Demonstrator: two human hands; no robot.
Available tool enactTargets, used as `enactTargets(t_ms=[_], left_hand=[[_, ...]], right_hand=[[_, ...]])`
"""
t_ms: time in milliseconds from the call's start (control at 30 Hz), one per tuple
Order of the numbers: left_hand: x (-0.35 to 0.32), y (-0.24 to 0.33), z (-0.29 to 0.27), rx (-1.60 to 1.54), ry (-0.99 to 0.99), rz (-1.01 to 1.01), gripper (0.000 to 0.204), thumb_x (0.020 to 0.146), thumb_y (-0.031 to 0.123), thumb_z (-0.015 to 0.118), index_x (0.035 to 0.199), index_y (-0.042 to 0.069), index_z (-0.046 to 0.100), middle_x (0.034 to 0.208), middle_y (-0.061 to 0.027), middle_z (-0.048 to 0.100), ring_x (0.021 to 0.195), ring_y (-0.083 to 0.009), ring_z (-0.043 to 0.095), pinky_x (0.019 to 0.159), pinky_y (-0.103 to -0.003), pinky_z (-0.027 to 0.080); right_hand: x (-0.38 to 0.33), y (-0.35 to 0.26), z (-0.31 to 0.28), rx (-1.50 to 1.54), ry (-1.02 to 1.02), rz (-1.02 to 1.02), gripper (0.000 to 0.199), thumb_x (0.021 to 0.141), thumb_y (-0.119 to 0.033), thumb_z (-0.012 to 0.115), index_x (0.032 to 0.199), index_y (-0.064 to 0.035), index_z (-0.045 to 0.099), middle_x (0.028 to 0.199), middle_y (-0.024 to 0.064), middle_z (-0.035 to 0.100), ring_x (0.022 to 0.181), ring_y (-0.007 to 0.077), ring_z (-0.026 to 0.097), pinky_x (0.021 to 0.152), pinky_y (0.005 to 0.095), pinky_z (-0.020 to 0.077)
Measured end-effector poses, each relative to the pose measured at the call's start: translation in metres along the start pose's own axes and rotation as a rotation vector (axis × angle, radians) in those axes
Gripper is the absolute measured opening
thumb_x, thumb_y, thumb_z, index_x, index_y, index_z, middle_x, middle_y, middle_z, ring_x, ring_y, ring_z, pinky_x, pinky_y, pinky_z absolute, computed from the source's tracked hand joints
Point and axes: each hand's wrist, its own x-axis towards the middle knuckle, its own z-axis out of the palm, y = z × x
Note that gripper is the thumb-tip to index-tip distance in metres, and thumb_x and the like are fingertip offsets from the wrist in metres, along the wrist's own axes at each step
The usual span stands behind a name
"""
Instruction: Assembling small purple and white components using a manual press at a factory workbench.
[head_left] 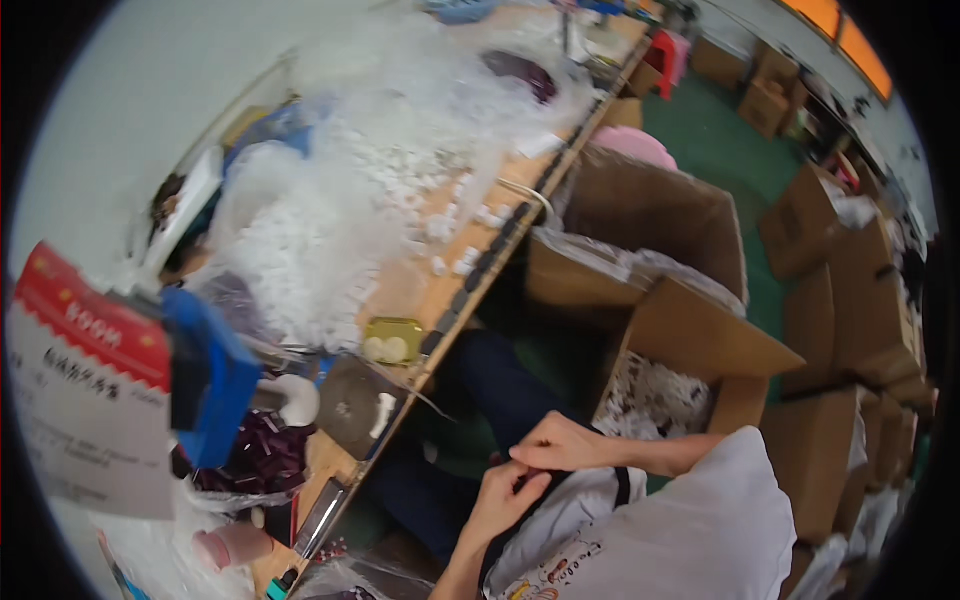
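Observation:
My two hands meet over my lap, beside the workbench edge. The right hand [562,443] is bent at the wrist, its fingers curled and pressed together against the other hand's fingertips. Just below it, my left hand [503,503] curls its fingers, with the thumb close against them. Anything pinched between them is too small or hidden to make out. Beneath the hands are dark trousers [495,385] and a white printed shirt [680,520].
Along the workbench [440,290] lie a heap of small white parts [300,250], a yellow-green tray [393,327] and dark purple pieces [262,455]. A blue machine part [212,375] stands nearer. To the right, an open carton [735,400] holds white pieces; a larger carton [650,200] stands behind.

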Motion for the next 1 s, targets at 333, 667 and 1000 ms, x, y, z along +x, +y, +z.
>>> enactTargets(t_ms=[333, 667, 1000], left_hand=[[0.001, -0.028, -0.02, -0.161, 0.286, 0.028, 0.051, 0.09, -0.012, 0.055, 0.139, 0.002, 0.046, 0.135, -0.0155, 0.046, 0.096, -0.0205, 0.062, 0.088, -0.03, 0.051], [-0.019, 0.014, -0.074, -0.272, 0.928, 0.129, 0.036, 0.077, -0.004, 0.08, 0.112, -0.002, 0.07, 0.101, -0.0114, 0.071, 0.093, -0.015, 0.063, 0.088, -0.028, 0.051], [-0.021, 0.033, -0.112, 0.25, 1.126, 0.226, 0.033, 0.075, -0.002, 0.08, 0.107, -0.001, 0.072, 0.107, -0.0117, 0.071, 0.1, -0.02, 0.066, 0.09, -0.031, 0.05]], right_hand=[[-0.128, 0.135, -0.101, -1.238, 0.871, 0.419, 0.034, 0.094, -0.033, 0.065, 0.105, -0.0009, 0.067, 0.099, 0.0176, 0.068, 0.1, 0.0298, 0.065, 0.082, 0.0408, 0.0502], [0.193, -0.005, -0.065, -0.401, 0.694, -0.566, 0.013, 0.087, -0.001, 0.067, 0.099, -0.0017, 0.069, 0.086, 0.0133, 0.066, 0.073, 0.0254, 0.065, 0.065, 0.0336, 0.0501], [0.316, -0.021, -0.037, -0.956, 0.272, -0.653, 0.024, 0.078, -0.017, 0.07, 0.099, -0.0067, 0.069, 0.085, 0.0146, 0.069, 0.086, 0.0355, 0.067, 0.072, 0.0474, 0.0518]])
